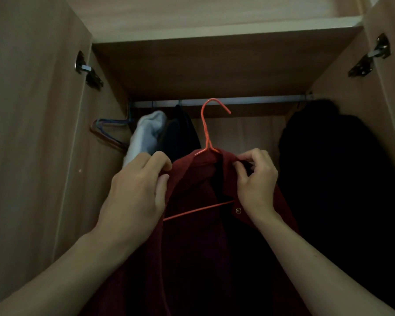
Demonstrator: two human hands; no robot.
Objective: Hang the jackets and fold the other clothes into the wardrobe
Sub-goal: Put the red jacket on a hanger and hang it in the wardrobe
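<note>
A dark red jacket (192,236) hangs on an orange wire hanger (206,131) in front of the open wardrobe. The hanger's hook sits level with the metal rail (260,101); whether it rests on the rail I cannot tell. My left hand (137,195) pinches the jacket's left shoulder. My right hand (258,181) pinches the collar on the right side. The hanger's bottom bar (198,210) shows across the jacket's open front.
On the rail hang a white garment (146,135) and a dark garment (180,133) at left, a black garment (333,169) at right. Several empty hangers (107,131) cluster at the far left. Wardrobe doors (32,133) stand open both sides; a shelf (214,65) lies above.
</note>
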